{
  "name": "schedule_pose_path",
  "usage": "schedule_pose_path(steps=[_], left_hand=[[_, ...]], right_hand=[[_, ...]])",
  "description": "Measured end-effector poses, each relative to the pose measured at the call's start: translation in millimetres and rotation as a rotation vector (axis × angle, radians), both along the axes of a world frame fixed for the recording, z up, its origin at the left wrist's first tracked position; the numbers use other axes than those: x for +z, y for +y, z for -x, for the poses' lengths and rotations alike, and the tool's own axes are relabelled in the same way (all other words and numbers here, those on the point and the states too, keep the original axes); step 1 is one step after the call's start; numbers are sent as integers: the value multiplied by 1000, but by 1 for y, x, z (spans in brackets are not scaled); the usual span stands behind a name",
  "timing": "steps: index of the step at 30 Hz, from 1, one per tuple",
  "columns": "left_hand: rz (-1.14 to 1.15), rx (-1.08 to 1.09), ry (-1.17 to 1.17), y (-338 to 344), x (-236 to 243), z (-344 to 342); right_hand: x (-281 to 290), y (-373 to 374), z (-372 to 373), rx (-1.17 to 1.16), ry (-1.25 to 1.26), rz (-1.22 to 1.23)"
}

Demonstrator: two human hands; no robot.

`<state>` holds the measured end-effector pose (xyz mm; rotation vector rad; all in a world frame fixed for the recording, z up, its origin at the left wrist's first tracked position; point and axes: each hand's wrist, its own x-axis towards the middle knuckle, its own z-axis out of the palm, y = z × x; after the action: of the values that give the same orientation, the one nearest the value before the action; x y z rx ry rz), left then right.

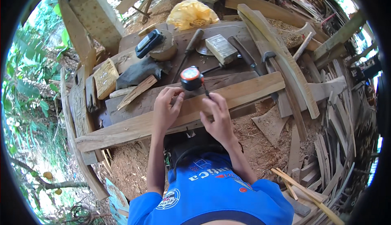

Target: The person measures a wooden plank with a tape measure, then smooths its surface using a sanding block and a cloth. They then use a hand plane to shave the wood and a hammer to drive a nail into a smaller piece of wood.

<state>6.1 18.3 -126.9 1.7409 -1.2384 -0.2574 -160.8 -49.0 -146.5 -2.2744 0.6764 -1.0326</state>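
Observation:
A long wooden plank (252, 89) lies across the dark workbench (134, 102) in front of me. My left hand (166, 110) rests on the plank, its fingertips pressing near the plank's far edge. My right hand (218, 117) holds a thin dark pencil-like tool (206, 93) against the plank. An orange and black tape measure (191, 78) sits just beyond both hands, nearly touching the left fingertips.
On the bench lie a chisel (189, 49), a wooden block (221, 49), a dark-handled knife (244, 56), a black device on a round wooden piece (150, 42), a grey cloth (136, 72) and a carved panel (106, 78). A yellow bag (191, 14) sits behind. Scrap wood and sawdust (260, 143) surround the bench.

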Motion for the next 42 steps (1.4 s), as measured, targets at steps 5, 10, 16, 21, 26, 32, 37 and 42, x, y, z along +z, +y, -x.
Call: schedule_pose_path(steps=[5,10,16,21,26,32,37,42], left_hand=[[-100,-9,-359,-2,3,5],[-148,-10,-342,-1,-1,3],[-97,-6,-295,3,-7,4],[-38,-25,-203,7,-10,1],[17,-35,-183,5,-8,-1],[109,-132,-248,-42,1,-12],[-97,-83,-695,-138,2,-27],[-347,-194,-901,-185,-7,-37]], right_hand=[[-4,0,4,57,41,78],[-6,3,1,17,78,210],[-28,6,-5,-59,65,445],[-34,6,-7,-58,54,504],[-30,6,-5,-100,71,525],[-38,4,-4,-107,37,529],[-43,3,-8,-102,0,573],[-43,1,-8,-146,-18,554]])
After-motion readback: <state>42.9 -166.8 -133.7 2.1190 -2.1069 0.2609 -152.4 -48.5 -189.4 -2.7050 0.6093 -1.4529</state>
